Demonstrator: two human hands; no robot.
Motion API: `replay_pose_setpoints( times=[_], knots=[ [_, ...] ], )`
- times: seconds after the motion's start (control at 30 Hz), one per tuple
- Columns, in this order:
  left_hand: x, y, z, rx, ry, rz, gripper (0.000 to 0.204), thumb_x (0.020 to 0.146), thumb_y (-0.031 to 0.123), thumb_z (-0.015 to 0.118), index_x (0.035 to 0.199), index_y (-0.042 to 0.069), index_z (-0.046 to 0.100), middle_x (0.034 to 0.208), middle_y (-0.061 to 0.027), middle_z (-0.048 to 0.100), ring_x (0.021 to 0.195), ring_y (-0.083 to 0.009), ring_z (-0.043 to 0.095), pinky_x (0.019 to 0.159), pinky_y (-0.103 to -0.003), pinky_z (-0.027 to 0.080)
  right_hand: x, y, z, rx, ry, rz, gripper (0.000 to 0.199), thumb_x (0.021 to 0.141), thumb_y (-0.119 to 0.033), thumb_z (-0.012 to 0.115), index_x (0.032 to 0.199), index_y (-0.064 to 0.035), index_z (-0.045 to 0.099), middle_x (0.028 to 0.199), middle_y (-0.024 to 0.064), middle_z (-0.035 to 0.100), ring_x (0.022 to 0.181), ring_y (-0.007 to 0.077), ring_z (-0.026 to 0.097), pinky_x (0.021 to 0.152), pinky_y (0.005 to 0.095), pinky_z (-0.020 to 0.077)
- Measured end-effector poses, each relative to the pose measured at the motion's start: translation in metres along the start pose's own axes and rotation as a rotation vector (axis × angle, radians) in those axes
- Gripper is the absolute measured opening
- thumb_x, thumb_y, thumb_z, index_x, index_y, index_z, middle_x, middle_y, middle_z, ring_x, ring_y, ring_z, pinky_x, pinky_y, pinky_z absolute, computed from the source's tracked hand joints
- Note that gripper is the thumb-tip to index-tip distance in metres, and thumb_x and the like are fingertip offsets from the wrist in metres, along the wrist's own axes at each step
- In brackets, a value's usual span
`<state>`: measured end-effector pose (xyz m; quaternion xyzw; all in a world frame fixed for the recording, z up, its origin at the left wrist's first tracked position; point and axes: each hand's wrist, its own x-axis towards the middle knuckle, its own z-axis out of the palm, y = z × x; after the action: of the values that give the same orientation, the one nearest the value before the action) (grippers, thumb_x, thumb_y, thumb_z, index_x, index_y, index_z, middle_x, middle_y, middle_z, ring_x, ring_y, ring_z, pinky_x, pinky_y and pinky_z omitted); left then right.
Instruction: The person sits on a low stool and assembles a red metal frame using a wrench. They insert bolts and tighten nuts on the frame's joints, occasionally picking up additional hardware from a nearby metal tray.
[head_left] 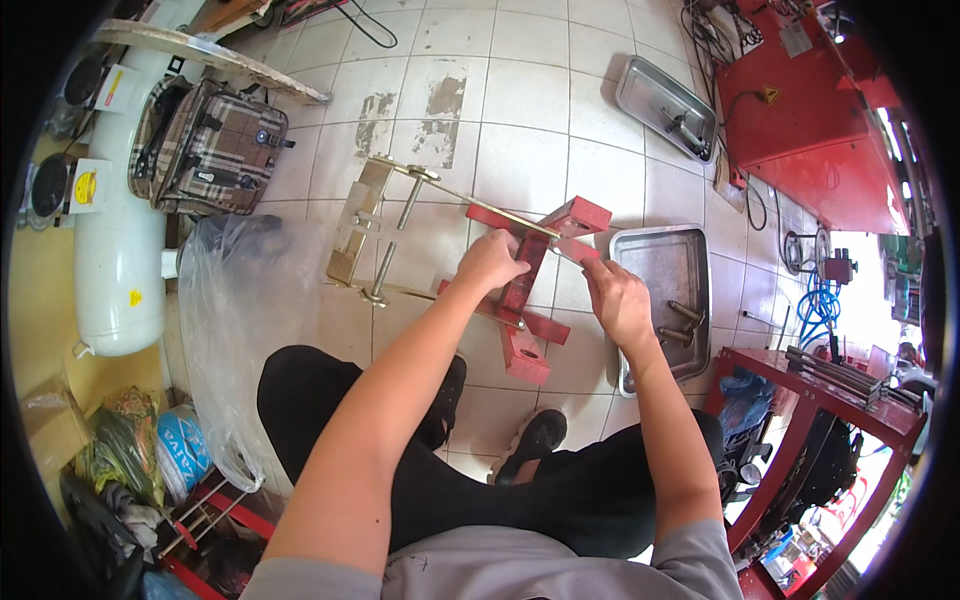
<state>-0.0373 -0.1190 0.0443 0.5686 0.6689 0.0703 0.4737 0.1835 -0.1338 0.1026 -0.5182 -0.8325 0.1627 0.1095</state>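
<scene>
A metal frame lies on the tiled floor before me. Its red crosspiece (521, 275) joins red feet at the right, and two thin metal side bars run left to a tan end plate (352, 235). My left hand (490, 262) is closed at the red crosspiece, fingers curled against it. My right hand (620, 303) is closed on a slim metal tool, which looks like a wrench (572, 254). The tool's far end meets a bolt where the upper side bar joins the red part. Threaded rods (411, 202) stand out between the side bars.
Right of the frame, a metal tray (621, 372) holds a few large bolts (682, 322). Another tray (640, 88) lies farther back beside a red machine (790, 140). At left are a plaid bag (225, 150), a white tank (122, 270) and clear plastic sheeting (235, 330). A red bench (775, 375) stands at right.
</scene>
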Motion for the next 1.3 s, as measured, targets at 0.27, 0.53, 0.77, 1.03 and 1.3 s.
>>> replay_pose_setpoints(
  times=[0.27,0.53,0.77,1.03,1.3],
  knots=[
    [0.025,-0.007,0.024,-0.529,0.084,0.306,0.064,0.066,0.008,0.072,0.127,0.008,0.053,0.119,-0.0162,0.059,0.113,-0.0276,0.055,0.095,-0.034,0.044,0.0,0.005,-0.004,-0.072,0.06,-0.079,0.01,0.086,-0.015,0.059,0.089,-0.0062,0.061,0.072,0.0102,0.057,0.065,0.0308,0.059,0.065,0.0412,0.0488],
    [0.032,-0.012,0.027,-0.598,0.06,0.263,0.055,0.07,-0.003,0.057,0.124,0.007,0.055,0.108,-0.0121,0.064,0.103,-0.0225,0.06,0.086,-0.031,0.047,-0.001,-0.006,0.019,-0.133,-0.154,0.004,0.011,0.091,-0.016,0.051,0.092,-0.0048,0.052,0.075,0.0123,0.061,0.064,0.0278,0.063,0.053,0.0375,0.0505],
    [0.029,-0.001,0.029,-1.052,-0.078,0.178,0.056,0.073,-0.014,0.046,0.126,0.003,0.05,0.113,-0.0039,0.059,0.108,-0.0138,0.054,0.094,-0.026,0.041,0.001,0.001,0.028,-0.193,0.006,-0.02,0.011,0.091,-0.015,0.049,0.09,-0.0049,0.051,0.071,0.0107,0.059,0.064,0.0268,0.062,0.054,0.0375,0.0514],
    [0.024,0.014,0.033,-1.087,-0.035,0.159,0.053,0.073,-0.012,0.043,0.124,0.002,0.05,0.109,-0.002,0.058,0.104,-0.0118,0.054,0.092,-0.024,0.041,0.014,-0.02,0.001,-0.328,-0.077,0.092,0.012,0.091,-0.018,0.05,0.088,-0.0063,0.051,0.07,0.0103,0.06,0.064,0.0266,0.064,0.054,0.0387,0.0523],
    [0.028,0.011,0.041,-1.008,0.014,0.158,0.053,0.073,-0.012,0.046,0.124,0.002,0.049,0.114,-0.0052,0.058,0.109,-0.014,0.053,0.093,-0.026,0.04,0.005,0.008,0.05,0.039,0.027,0.171,0.011,0.092,-0.014,0.051,0.089,-0.0037,0.05,0.073,0.0177,0.06,0.068,0.0374,0.061,0.06,0.048,0.0478]
  ],
)
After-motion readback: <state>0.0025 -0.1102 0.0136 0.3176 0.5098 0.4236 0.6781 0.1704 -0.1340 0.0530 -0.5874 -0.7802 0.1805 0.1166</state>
